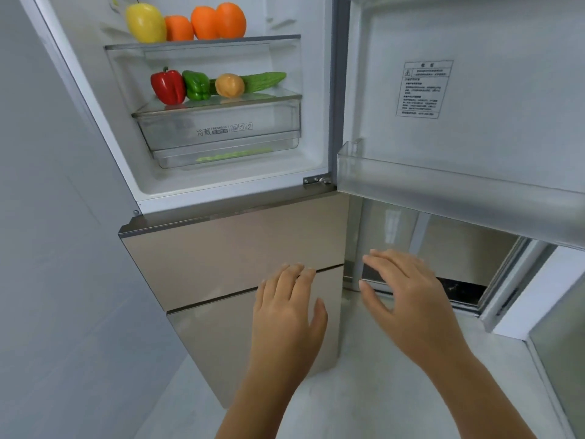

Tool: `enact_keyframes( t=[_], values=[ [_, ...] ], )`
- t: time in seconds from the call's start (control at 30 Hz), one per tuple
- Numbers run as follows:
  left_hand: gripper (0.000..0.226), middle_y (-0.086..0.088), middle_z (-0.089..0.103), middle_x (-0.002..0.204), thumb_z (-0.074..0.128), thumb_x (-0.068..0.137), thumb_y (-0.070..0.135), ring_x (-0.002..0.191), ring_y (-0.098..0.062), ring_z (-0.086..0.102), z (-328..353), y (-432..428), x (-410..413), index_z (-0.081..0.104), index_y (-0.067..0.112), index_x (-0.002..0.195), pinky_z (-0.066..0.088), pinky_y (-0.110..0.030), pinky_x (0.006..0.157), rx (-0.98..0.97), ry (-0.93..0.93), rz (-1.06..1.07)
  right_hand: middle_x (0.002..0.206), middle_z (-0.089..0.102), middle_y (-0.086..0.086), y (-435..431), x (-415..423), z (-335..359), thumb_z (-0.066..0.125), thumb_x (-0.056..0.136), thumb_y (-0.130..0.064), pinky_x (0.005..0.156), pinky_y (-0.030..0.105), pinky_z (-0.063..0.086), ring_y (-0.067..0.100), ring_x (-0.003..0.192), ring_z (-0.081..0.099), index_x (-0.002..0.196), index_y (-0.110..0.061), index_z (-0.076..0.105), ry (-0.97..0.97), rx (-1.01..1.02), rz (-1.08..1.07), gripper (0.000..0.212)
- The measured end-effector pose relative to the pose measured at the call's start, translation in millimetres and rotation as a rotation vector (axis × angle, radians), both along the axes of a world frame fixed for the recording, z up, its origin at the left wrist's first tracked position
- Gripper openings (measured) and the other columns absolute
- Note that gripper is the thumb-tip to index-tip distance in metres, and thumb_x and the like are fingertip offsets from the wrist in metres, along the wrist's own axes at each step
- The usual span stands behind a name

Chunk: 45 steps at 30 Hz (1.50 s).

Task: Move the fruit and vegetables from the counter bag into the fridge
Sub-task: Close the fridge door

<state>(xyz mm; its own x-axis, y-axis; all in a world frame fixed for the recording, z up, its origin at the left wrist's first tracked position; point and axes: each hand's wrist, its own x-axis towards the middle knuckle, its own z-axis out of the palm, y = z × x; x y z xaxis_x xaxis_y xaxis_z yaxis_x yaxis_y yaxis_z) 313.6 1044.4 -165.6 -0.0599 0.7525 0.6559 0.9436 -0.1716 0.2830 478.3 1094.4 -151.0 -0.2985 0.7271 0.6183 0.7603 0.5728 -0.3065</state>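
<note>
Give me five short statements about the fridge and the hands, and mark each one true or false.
1. The red pepper stands beside the green pepper on the lower shelf. True.
2. The left hand holds an orange. False: it is empty, fingers spread.
3. The fridge door is shut. False: it stands open to the right.
4. Three oranges sit on the upper shelf next to a yellow fruit. True.
5. The right hand grips the door bin. False: it is open and empty, below the bin.
</note>
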Motion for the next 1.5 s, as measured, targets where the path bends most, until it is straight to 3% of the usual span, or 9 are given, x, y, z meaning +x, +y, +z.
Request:
enact_keyframes(
  t=[0.33, 0.57, 0.7, 0.83, 0.93, 1.1, 1.23, 1.33, 1.5],
  values=[
    [0.041, -0.007, 0.063, 0.113, 0.043, 0.082, 0.029, 0.108, -0.025, 0.058, -8.3, -27.2, 79.1, 0.059, 0.01, 0.114, 0.047, -0.046, 0.091, -0.015, -0.065, -0.233, 0.104, 0.067, 0.011, -64.6, 78.7, 5.5, 0.057, 0.079, -0.026, 0.087, 0.036, 0.037, 0.028, 0.095, 0.062, 0.108, -0.005, 0.064, -0.013, 0.012, -0.231, 0.037],
    [0.042, -0.007, 0.063, 0.114, 0.041, 0.082, 0.031, 0.112, -0.025, 0.056, 20.6, 4.1, 166.6, 0.059, 0.009, 0.113, 0.042, -0.044, 0.096, 0.055, -0.026, -0.422, 0.106, 0.067, 0.012, -61.5, 162.9, 19.0, 0.044, 0.083, -0.039, 0.089, 0.04, 0.039, 0.03, 0.099, 0.061, 0.108, -0.005, 0.064, 0.014, 0.054, -0.375, 0.047],
    [0.041, -0.008, 0.064, 0.113, 0.041, 0.082, 0.03, 0.11, -0.026, 0.057, 39.4, 35.3, 223.0, 0.061, 0.008, 0.111, 0.038, -0.043, 0.096, 0.108, -0.027, -0.484, 0.109, 0.066, 0.008, -44.7, 213.4, 29.4, 0.054, 0.08, -0.029, 0.09, 0.034, 0.035, 0.02, 0.104, 0.052, 0.11, -0.008, 0.064, 0.043, 0.08, -0.429, 0.038],
    [0.041, -0.012, 0.064, 0.113, 0.041, 0.081, 0.026, 0.112, -0.031, 0.056, 54.1, 71.6, 277.7, 0.061, 0.006, 0.111, 0.04, -0.047, 0.095, 0.163, 0.004, -0.518, 0.105, 0.067, 0.01, -21.8, 263.2, 35.2, 0.058, 0.077, -0.024, 0.089, 0.034, 0.035, 0.018, 0.1, 0.052, 0.107, -0.005, 0.065, 0.015, 0.151, -0.436, 0.036],
    [0.037, -0.013, 0.064, 0.115, 0.048, 0.081, 0.022, 0.114, -0.032, 0.055, 57.6, 91.8, 308.1, 0.06, 0.006, 0.112, 0.034, -0.049, 0.096, 0.193, 0.037, -0.509, 0.105, 0.067, 0.013, -6.3, 290.5, 35.7, 0.059, 0.076, -0.024, 0.088, 0.039, 0.039, 0.028, 0.097, 0.061, 0.107, -0.003, 0.065, 0.006, 0.159, -0.45, 0.038],
    [0.043, -0.013, 0.06, 0.123, 0.057, 0.076, 0.019, 0.119, -0.031, 0.051, 57.8, 112.9, 334.6, 0.058, 0.006, 0.117, 0.027, -0.048, 0.097, 0.168, 0.081, -0.45, 0.108, 0.067, 0.012, 15.8, 312.2, 37.6, 0.052, 0.082, -0.034, 0.089, 0.045, 0.042, 0.031, 0.099, 0.062, 0.108, -0.005, 0.065, 0.01, 0.127, -0.42, 0.042],
    [0.042, -0.014, 0.061, 0.121, 0.065, 0.076, 0.014, 0.119, -0.031, 0.051, 53.8, 117.9, 340.4, 0.059, 0.003, 0.117, 0.033, -0.052, 0.096, 0.159, 0.123, -0.427, 0.109, 0.067, 0.011, 24.6, 315.0, 37.2, 0.053, 0.08, -0.036, 0.089, 0.041, 0.036, 0.031, 0.099, 0.062, 0.108, -0.006, 0.065, 0.021, 0.12, -0.409, 0.042],
    [0.048, -0.015, 0.062, 0.119, 0.074, 0.071, 0.007, 0.117, -0.031, 0.053, 51.9, 115.8, 339.6, 0.059, 0.001, 0.116, 0.039, -0.053, 0.094, 0.163, 0.115, -0.426, 0.108, 0.067, 0.012, 27.0, 313.3, 37.0, 0.046, 0.081, -0.04, 0.088, 0.044, 0.039, 0.031, 0.098, 0.063, 0.107, -0.006, 0.066, 0.038, 0.116, -0.388, 0.047],
    [0.046, -0.014, 0.062, 0.119, 0.07, 0.074, 0.007, 0.116, -0.029, 0.053, 53.1, 106.1, 332.2, 0.058, 0.001, 0.118, 0.045, -0.049, 0.093, 0.161, 0.076, -0.451, 0.108, 0.068, 0.012, 23.0, 304.5, 37.4, 0.039, 0.081, -0.044, 0.085, 0.049, 0.045, 0.032, 0.098, 0.063, 0.106, -0.006, 0.066, 0.072, 0.099, -0.375, 0.053]
  ],
)
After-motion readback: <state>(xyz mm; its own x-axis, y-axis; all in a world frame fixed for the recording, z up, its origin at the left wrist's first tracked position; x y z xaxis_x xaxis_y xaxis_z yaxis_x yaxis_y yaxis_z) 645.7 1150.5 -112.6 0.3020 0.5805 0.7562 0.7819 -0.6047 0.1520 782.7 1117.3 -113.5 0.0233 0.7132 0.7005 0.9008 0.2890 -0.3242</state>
